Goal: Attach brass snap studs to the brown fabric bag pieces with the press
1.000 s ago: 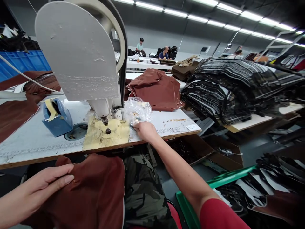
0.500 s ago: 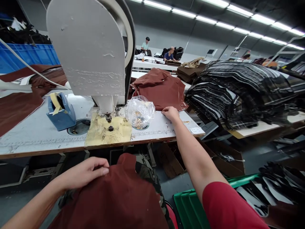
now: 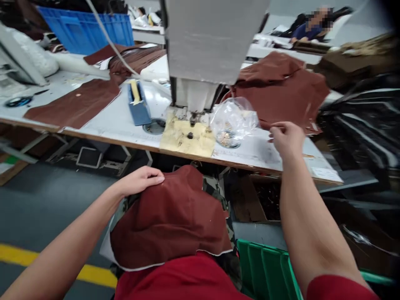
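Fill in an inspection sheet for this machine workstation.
Surface: white worktable scuffed; worn yellow covering below the machine.
Job's things: brown fabric across the lap.
Clutter: clear plastic bag, blue tape dispenser.
Left hand: pinching the lap fabric.
Right hand: by the brown fabric pile; contact unclear.
Cables: one pale cord hanging left of the machine.
Surroundings: blue crate behind, green crate at lower right; another person in the background.

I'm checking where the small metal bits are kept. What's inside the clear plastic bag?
The clear plastic bag shows small gold-coloured pieces low down; crinkles and glare hide the rest.
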{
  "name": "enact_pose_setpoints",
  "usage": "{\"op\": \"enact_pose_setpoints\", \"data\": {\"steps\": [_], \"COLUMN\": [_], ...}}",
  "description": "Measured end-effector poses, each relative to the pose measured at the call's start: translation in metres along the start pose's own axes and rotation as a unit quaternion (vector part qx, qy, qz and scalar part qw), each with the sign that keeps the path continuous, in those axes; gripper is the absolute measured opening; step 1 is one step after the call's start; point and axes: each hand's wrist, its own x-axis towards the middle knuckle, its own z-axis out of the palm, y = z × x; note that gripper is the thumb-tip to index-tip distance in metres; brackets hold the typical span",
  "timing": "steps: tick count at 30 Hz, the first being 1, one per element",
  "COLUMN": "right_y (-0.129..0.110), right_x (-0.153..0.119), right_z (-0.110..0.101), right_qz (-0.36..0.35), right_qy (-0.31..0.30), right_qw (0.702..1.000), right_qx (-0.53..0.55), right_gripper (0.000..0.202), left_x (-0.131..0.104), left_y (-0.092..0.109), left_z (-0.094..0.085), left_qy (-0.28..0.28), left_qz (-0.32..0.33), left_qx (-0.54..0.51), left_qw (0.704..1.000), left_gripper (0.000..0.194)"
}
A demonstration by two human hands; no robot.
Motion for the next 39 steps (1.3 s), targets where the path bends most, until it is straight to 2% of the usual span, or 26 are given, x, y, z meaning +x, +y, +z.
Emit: {"op": "enact_pose_setpoints", "data": {"steps": [1,2,3,4,5,7,9,11,15,21,24,26,28,30,32,33,36,39], "right_y": [-0.015,-0.032,-0.051,-0.072,-0.092,-0.130,-0.159,-0.175,-0.182,-0.182,-0.182,-0.182,-0.180,-0.178,-0.175,-0.174,-0.169,-0.162], "right_x": [-0.019,-0.042,-0.069,-0.098,-0.128,-0.183,-0.222,-0.244,-0.251,-0.254,-0.255,-0.252,-0.248,-0.243,-0.241,-0.242,-0.250,-0.262], "right_z": [0.002,0.004,0.007,0.010,0.015,0.026,0.040,0.051,0.061,0.063,0.065,0.065,0.062,0.056,0.049,0.046,0.038,0.034], "right_qz": [-0.001,0.003,-0.005,-0.021,-0.052,-0.163,-0.234,-0.249,-0.247,-0.250,-0.251,-0.263,-0.288,-0.318,-0.339,-0.348,-0.386,-0.440], "right_qy": [-0.004,-0.026,-0.066,-0.115,-0.177,-0.247,-0.278,-0.291,-0.280,-0.274,-0.242,-0.213,-0.239,-0.313,-0.360,-0.363,-0.318,-0.238], "right_qw": [0.997,0.981,0.951,0.926,0.909,0.884,0.855,0.844,0.849,0.856,0.880,0.890,0.877,0.845,0.825,0.825,0.837,0.841], "right_qx": [0.080,0.193,0.302,0.358,0.373,0.361,0.369,0.376,0.372,0.359,0.323,0.304,0.301,0.296,0.273,0.259,0.222,0.207], "right_gripper": [0.035,0.034,0.032,0.029,0.026,0.014,0.011,0.011,0.005,0.005,0.005,0.013,0.022,0.024,0.019,0.015,0.010,0.010], "left_x": [-0.001,-0.001,-0.001,-0.002,-0.002,-0.003,-0.005,-0.007,-0.011,-0.016,-0.020,-0.024,-0.029,-0.035,-0.042,-0.046,-0.055,-0.062], "left_y": [-0.001,-0.002,-0.003,-0.004,-0.005,-0.003,0.000,0.004,0.009,0.018,0.022,0.023,0.024,0.024,0.023,0.022,0.015,0.006], "left_z": [0.001,0.002,0.003,0.003,0.004,0.005,0.007,0.010,0.013,0.017,0.016,0.016,0.017,0.023,0.031,0.036,0.050,0.060], "left_qy": [0.004,0.007,0.009,0.011,0.012,0.014,0.023,0.039,0.058,0.076,0.068,0.052,0.043,0.043,0.066,0.084,0.128,0.151], "left_qz": [-0.006,-0.012,-0.017,-0.019,-0.018,-0.010,0.003,0.019,0.042,0.038,0.055,0.077,0.098,0.120,0.142,0.151,0.179,0.240], "left_qx": [-0.020,-0.041,-0.059,-0.072,-0.077,-0.061,-0.011,0.053,0.133,0.173,0.209,0.227,0.242,0.268,0.313,0.339,0.408,0.475], "left_qw": [1.000,0.999,0.998,0.997,0.997,0.998,1.000,0.998,0.989,0.981,0.974,0.969,0.964,0.955,0.937,0.925,0.886,0.833], "left_gripper": [0.041,0.040,0.040,0.040,0.039,0.039,0.040,0.040,0.040,0.044,0.038,0.030,0.024,0.018,0.017,0.018,0.020,0.018]}}
